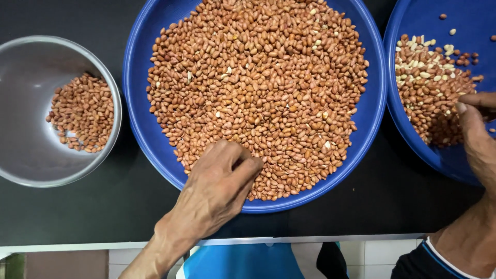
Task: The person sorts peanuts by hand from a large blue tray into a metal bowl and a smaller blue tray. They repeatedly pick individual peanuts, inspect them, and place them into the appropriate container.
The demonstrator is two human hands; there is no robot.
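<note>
Resting at six o'clock, left hand (219, 188), fingers curled shut, knuckles down among peanuts (258, 93) at near rim of big blue tray (140, 129). At four o'clock, right hand (478, 137), bent over second tray (413, 134), grip not readable. Below, pale tiled floor (385, 253) past table (93, 212) edge. Matte black tabletop. Smooth round trays, skins reddish, few pale halves. At nine o'clock, shiny steel bowl (20, 150), small peanut heap inside.
</note>
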